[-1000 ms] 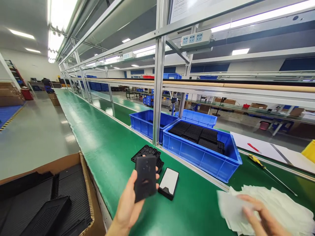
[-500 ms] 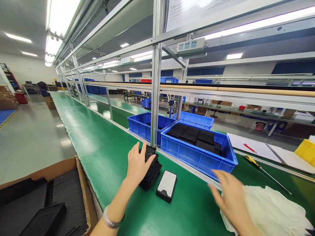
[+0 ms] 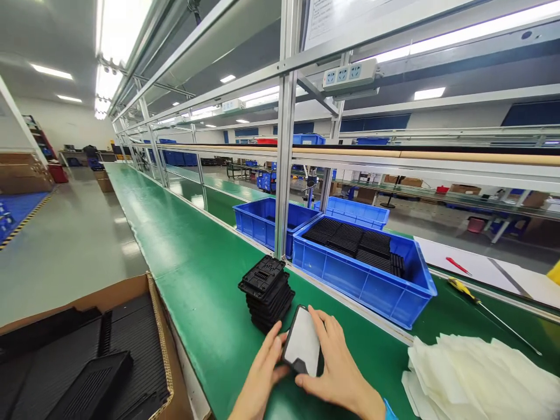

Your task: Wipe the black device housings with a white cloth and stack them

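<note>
A flat black case with a whitish face (image 3: 304, 341) is between my two hands, just above or on the green bench. My right hand (image 3: 339, 367) wraps its right side, thumb at the near edge and fingers at the far corner. Along the left side, my left hand (image 3: 265, 364) presses its fingertips to the edge. Right behind stands a stack of black moulded plates (image 3: 266, 291), the top one showing slots and small holes; neither hand touches it.
Blue bins stand along the bench's back, the nearest bin (image 3: 350, 280) full of black ribbed parts. At right lie whitish sheets (image 3: 476, 376), a yellow-handled screwdriver (image 3: 466, 291) and a red pen (image 3: 458, 266). A cardboard box (image 3: 160, 344) of black parts sits at lower left.
My left hand has left the black stack and come down to the case's left side. My right hand has swung left from near the whitish sheets onto the case.
</note>
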`<state>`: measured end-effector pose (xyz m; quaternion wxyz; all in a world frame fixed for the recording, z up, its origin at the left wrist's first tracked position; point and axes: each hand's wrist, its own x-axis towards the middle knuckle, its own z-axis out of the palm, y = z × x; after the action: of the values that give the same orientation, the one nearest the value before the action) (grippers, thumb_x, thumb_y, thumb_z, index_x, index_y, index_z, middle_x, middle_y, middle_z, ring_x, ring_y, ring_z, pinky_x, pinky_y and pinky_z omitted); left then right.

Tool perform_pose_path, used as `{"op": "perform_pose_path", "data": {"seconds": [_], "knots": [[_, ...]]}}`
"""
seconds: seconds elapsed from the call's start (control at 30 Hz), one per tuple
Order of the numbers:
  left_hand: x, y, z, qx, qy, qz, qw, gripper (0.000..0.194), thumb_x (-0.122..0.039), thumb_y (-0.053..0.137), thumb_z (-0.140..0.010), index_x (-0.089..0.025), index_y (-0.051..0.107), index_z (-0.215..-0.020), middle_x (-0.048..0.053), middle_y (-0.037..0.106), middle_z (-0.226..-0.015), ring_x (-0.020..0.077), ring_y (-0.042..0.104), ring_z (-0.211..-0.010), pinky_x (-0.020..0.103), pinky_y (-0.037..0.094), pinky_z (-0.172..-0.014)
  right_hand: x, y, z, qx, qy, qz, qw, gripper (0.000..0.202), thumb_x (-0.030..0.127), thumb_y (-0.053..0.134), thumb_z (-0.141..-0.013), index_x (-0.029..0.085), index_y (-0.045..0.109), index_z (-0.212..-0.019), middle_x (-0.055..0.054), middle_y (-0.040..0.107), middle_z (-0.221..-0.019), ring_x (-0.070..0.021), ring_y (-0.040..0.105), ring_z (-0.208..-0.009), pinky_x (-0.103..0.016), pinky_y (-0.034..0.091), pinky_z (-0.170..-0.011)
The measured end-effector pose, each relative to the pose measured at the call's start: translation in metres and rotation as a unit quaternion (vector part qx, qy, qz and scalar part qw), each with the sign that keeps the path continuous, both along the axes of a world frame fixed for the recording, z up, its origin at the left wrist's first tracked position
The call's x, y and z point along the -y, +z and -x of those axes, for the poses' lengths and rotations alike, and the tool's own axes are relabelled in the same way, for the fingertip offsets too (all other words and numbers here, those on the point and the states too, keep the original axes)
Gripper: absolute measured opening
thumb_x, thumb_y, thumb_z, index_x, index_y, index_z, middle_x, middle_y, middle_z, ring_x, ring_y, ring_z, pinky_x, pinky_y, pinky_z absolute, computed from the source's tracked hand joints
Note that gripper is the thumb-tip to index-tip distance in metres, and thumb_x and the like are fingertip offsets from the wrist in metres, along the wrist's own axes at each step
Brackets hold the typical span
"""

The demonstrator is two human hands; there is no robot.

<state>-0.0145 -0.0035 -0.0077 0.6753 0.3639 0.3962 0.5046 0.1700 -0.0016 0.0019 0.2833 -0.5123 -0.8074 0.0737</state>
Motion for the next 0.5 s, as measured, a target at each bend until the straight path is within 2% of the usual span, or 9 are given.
{"op": "perform_pose_path", "data": {"seconds": [0.03, 0.1, 0.17, 0.23, 0.27, 0.33, 0.4, 0.5], "knots": [[0.004, 0.003, -0.003, 0.086, -0.061, 0.06, 0.993, 0.069, -0.063, 0.056, -0.085, -0.022, 0.046, -0.139, 0.013, 0.055, -0.134, 0.0302, 0.048, -0.125, 0.042, 0.045, -0.096, 0.01, 0.002, -0.001, 0.002, 0.028, -0.017, 0.999, 0.119, 0.037, 0.08, -0.06, 0.015, 0.008, -0.152, -0.024, 0.034, -0.142, -0.0411, 0.034, -0.133, -0.069, 0.028, -0.107], [0.011, 0.011, -0.01, 0.205, -0.174, 0.139, 0.953, 0.062, -0.059, 0.053, -0.088, -0.018, 0.052, -0.135, 0.014, 0.061, -0.127, 0.0317, 0.053, -0.122, 0.044, 0.046, -0.096, 0.025, 0.006, -0.001, 0.014, 0.066, -0.065, 0.996, 0.113, 0.05, 0.076, -0.066, 0.015, 0.012, -0.152, -0.023, 0.036, -0.141, -0.0427, 0.034, -0.133, -0.073, 0.026, -0.106], [0.017, 0.016, -0.016, 0.246, -0.238, 0.168, 0.925, 0.057, -0.055, 0.058, -0.087, -0.013, 0.06, -0.126, 0.015, 0.067, -0.116, 0.0332, 0.058, -0.116, 0.045, 0.047, -0.096, 0.035, 0.012, 0.0, -0.004, 0.05, -0.127, 0.991, 0.082, 0.052, 0.064, -0.08, 0.017, 0.03, -0.146, -0.021, 0.045, -0.133, -0.0387, 0.044, -0.126, -0.067, 0.039, -0.101], [0.022, 0.014, -0.02, 0.236, -0.259, 0.175, 0.92, 0.056, -0.055, 0.063, -0.084, -0.01, 0.066, -0.118, 0.016, 0.071, -0.108, 0.0351, 0.06, -0.113, 0.048, 0.048, -0.096, 0.04, 0.02, 0.002, -0.056, 0.004, -0.188, 0.981, 0.041, 0.038, 0.054, -0.092, 0.02, 0.05, -0.128, -0.014, 0.057, -0.114, -0.0281, 0.057, -0.107, -0.046, 0.055, -0.084], [0.024, 0.011, -0.02, 0.215, -0.254, 0.168, 0.928, 0.056, -0.056, 0.065, -0.082, -0.01, 0.067, -0.114, 0.016, 0.071, -0.107, 0.0357, 0.06, -0.114, 0.049, 0.048, -0.097, 0.041, 0.024, 0.003, -0.082, -0.013, -0.21, 0.974, 0.025, 0.03, 0.05, -0.095, 0.02, 0.055, -0.117, -0.011, 0.06, -0.103, -0.0227, 0.06, -0.095, -0.037, 0.056, -0.074], [0.028, -0.001, -0.019, 0.155, -0.208, 0.123, 0.958, 0.053, -0.054, 0.072, -0.077, -0.012, 0.07, -0.11, 0.014, 0.071, -0.111, 0.0363, 0.055, -0.121, 0.049, 0.046, -0.102, 0.041, 0.031, 0.006, -0.114, -0.016, -0.242, 0.963, 0.012, 0.019, 0.05, -0.095, 0.02, 0.059, -0.103, -0.005, 0.061, -0.087, -0.0164, 0.058, -0.077, -0.028, 0.052, -0.062], [0.034, -0.014, -0.016, 0.1, -0.134, 0.056, 0.984, 0.048, -0.048, 0.079, -0.071, -0.015, 0.072, -0.106, 0.013, 0.068, -0.117, 0.0363, 0.047, -0.129, 0.047, 0.042, -0.107, 0.04, 0.036, 0.009, -0.124, -0.002, -0.264, 0.957, 0.011, 0.012, 0.053, -0.093, 0.019, 0.059, -0.1, -0.004, 0.062, -0.083, -0.015, 0.057, -0.073, -0.027, 0.049, -0.06], [0.044, -0.031, -0.012, 0.036, -0.058, -0.022, 0.997, 0.045, -0.041, 0.085, -0.066, -0.02, 0.073, -0.104, 0.01, 0.065, -0.124, 0.0347, 0.045, -0.132, 0.045, 0.03, -0.116, 0.04, 0.038, 0.011, -0.118, 0.007, -0.295, 0.948, 0.015, 0.006, 0.053, -0.091, 0.017, 0.059, -0.098, -0.004, 0.063, -0.082, -0.0146, 0.056, -0.071, -0.028, 0.047, -0.061]]}}
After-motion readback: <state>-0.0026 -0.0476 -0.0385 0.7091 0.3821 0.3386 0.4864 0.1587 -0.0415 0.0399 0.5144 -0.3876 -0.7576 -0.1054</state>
